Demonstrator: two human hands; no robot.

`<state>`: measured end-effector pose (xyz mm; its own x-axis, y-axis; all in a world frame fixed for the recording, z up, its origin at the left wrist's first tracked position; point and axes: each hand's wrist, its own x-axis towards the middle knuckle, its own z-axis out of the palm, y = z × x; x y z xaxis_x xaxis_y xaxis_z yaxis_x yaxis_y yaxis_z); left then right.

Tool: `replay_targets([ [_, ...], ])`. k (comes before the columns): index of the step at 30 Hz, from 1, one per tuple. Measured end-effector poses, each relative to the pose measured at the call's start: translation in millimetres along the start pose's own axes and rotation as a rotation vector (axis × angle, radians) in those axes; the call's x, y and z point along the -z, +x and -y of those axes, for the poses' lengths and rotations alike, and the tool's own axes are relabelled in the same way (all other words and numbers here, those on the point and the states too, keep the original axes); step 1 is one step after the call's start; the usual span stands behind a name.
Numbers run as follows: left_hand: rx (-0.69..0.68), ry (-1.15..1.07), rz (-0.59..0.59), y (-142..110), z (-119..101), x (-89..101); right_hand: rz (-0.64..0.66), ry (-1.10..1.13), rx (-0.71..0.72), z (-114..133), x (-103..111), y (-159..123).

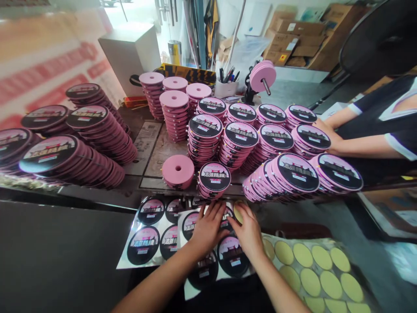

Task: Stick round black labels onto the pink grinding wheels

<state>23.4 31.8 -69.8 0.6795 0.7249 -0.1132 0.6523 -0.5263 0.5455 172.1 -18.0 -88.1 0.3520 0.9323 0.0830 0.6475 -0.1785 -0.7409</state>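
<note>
A sheet of round black-and-pink stickers (233,256) lies in front of me, on top of another such sticker sheet (143,244). My left hand (210,224) rests flat on the upper sheet, fingers stretched out and spread a little. At the sheet's far right edge, my right hand (248,230) has its thumb and fingers bent around a round sticker (239,213), whose yellowish back shows between them. Just beyond my hands stand a short stack of pink discs (178,171) with a centre hole and a stack topped with a black label (214,178).
Many labelled pink stacks (241,134) fill the table's right, others (54,154) its left. Plain pink stacks (174,104) stand behind. A sheet with yellow circles (309,278) lies at lower right. A co-worker's hands (327,137) touch the right-hand stacks. A pen cup (226,87) stands at the back.
</note>
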Motion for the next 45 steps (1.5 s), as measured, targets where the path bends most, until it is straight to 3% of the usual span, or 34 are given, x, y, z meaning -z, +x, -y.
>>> replay_targets([
  [4,0.038,-0.012,-0.039,3.2,-4.6,-4.9,-0.060,-0.027,-0.013,12.0,-11.9,-0.6],
  [10,0.083,0.001,-0.059,7.3,-9.2,-7.0,-0.095,-0.048,-0.039,5.3,-9.6,0.8],
  [24,0.145,-0.010,-0.125,8.5,-14.8,-15.0,-0.142,-0.141,0.074,8.3,-11.3,-3.7],
  [31,0.144,-0.059,0.026,-6.1,1.2,0.8,-0.083,-0.188,0.144,17.1,4.1,-3.1],
  [34,0.192,-0.001,0.058,-18.3,12.8,5.6,0.013,-0.120,0.327,34.2,21.7,-15.8],
  [38,0.226,0.086,0.089,-34.7,28.2,12.6,0.133,0.106,0.526,77.1,48.0,-19.6],
  [40,0.230,0.096,0.097,-45.0,34.6,22.2,0.140,0.251,0.489,100.3,57.9,-7.1],
  [42,0.212,0.068,0.066,-55.1,38.6,37.3,0.095,0.373,0.357,119.4,63.0,12.9],
  [43,0.219,0.045,0.003,-58.7,39.6,46.5,0.071,0.433,0.274,126.7,63.4,23.9],
  [45,0.298,-0.011,-0.259,-59.6,40.0,66.6,0.051,0.575,0.125,136.8,60.3,44.3],
])
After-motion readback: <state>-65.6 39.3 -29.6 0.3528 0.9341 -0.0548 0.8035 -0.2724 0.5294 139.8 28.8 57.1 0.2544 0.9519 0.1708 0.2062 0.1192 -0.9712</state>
